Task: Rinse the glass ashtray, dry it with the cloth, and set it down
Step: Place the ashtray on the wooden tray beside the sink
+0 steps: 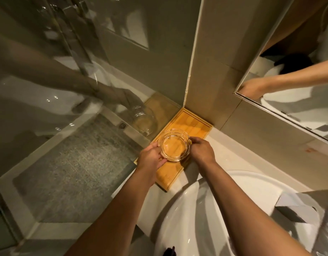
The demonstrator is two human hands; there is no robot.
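The glass ashtray (174,146) is gripped on opposite sides by the left hand (151,159) and the right hand (201,150), over a wooden tray (194,126). The tray is set in the counter corner, beside the white sink (251,191); whether the ashtray touches it cannot be told.

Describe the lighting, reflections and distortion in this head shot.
Head view: warm, dim yellowish light; wide-angle bending of wall edges; the clear round glass ashtray, held by left hand and right hand over the orange wooden tray, is mirrored in the glass shower panel; forearms slightly blurred.
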